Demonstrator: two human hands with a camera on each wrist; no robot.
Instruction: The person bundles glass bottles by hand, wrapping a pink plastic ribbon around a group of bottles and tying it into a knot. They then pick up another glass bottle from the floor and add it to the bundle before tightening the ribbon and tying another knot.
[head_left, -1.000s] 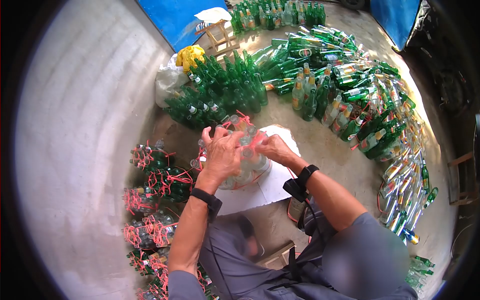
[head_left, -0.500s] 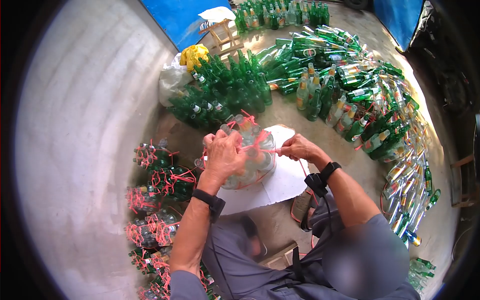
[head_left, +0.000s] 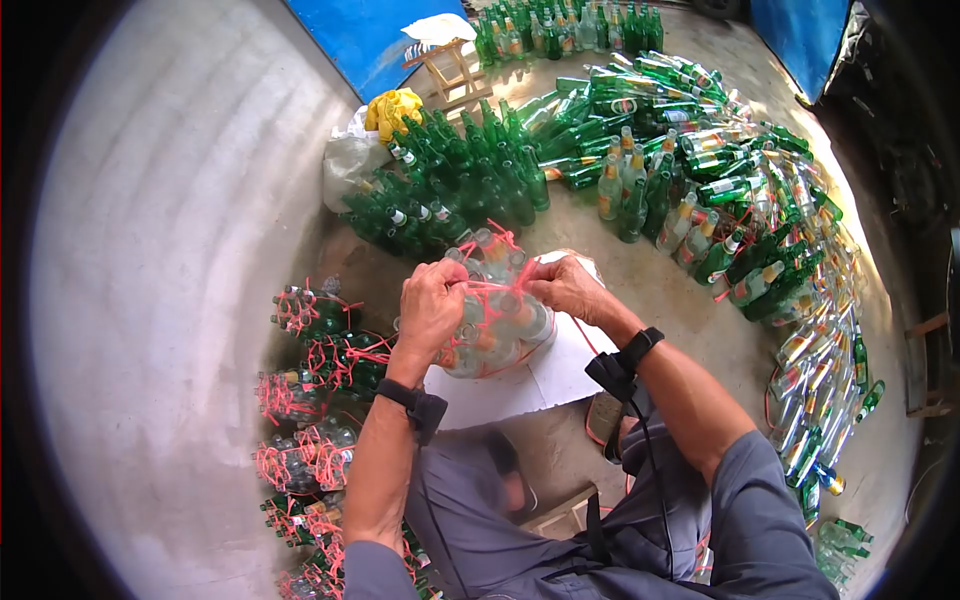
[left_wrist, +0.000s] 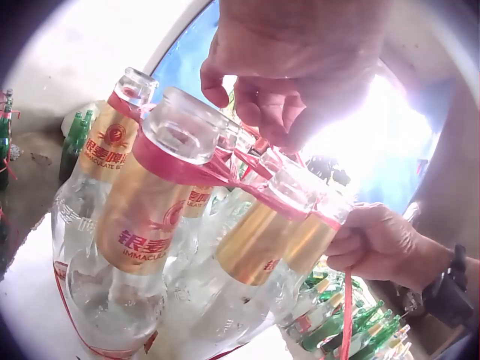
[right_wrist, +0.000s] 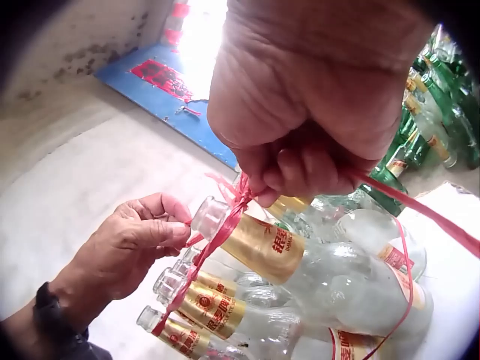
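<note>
A cluster of clear glass bottles [head_left: 515, 335] with gold neck labels stands upright, bound together by red plastic twine [right_wrist: 212, 247]. The twine winds round the necks, and a thinner red loop circles the bodies lower down. At the left side of the necks, my left hand [head_left: 430, 308] pinches a strand between thumb and forefinger. My right hand [head_left: 572, 290] is at the right side, its curled fingers gripping the twine close to a knot; a loose length trails away from it in the right wrist view. Under the bottles lies a white board [head_left: 575, 375].
Tied bundles of bottles [head_left: 300, 455] line the floor at left. Green bottles [head_left: 465, 175] stand packed beyond the board. A long heap of loose bottles [head_left: 770, 230] curves along the right. A wooden stool [head_left: 445, 70] and a yellow bag [head_left: 393, 113] are at the back.
My right hand drew out to the right with a strand stretched, then came back in beside the necks. My left hand has shifted from over the necks to their left side.
</note>
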